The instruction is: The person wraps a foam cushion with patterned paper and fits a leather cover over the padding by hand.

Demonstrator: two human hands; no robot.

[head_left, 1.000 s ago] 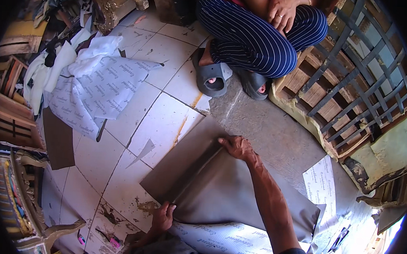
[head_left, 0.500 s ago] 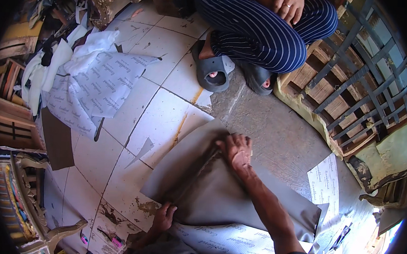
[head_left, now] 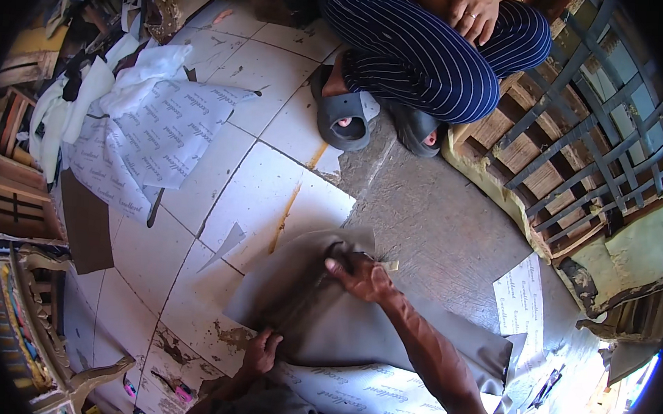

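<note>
**Grey-brown sheet on the floor, both hands on it**

Grey-brown sheet (head_left: 400,329): toward the floor's (head_left: 256,195) near edge, middle. The joint between white tile and bare concrete runs up to its far end. Surface bent, dark furrow between the two hands. White printed material (head_left: 381,394) shows along its near side; can't tell if that's its underside or a separate piece.

Right hand (head_left: 365,276): on the sheet's far end, thumb apart from the bent fingers. Tips partly hidden, can't tell if they grip.

Left hand (head_left: 262,351): at the sheet's near-left edge, fingers curled, thumb beside them. Contact mostly hidden; pinch or just press, can't tell.

Small pale object (head_left: 394,265) just beside the right hand, kind unclear.

Around it: pale pointed scrap (head_left: 227,244) on the tiles left of the sheet; pink-and-black tool (head_left: 182,391) at the floor's near-left corner; white printed strip (head_left: 521,302) to the right, on the concrete.

Farther left: white printed sheet (head_left: 161,132) in a heap with white cloth, dark brown piece (head_left: 87,222) just below.

Far edge: a second person in striped trousers (head_left: 424,53) and dark slides (head_left: 346,124), seated. Far-right corner: wooden frame (head_left: 529,143) with crossed dark webbing.
</note>
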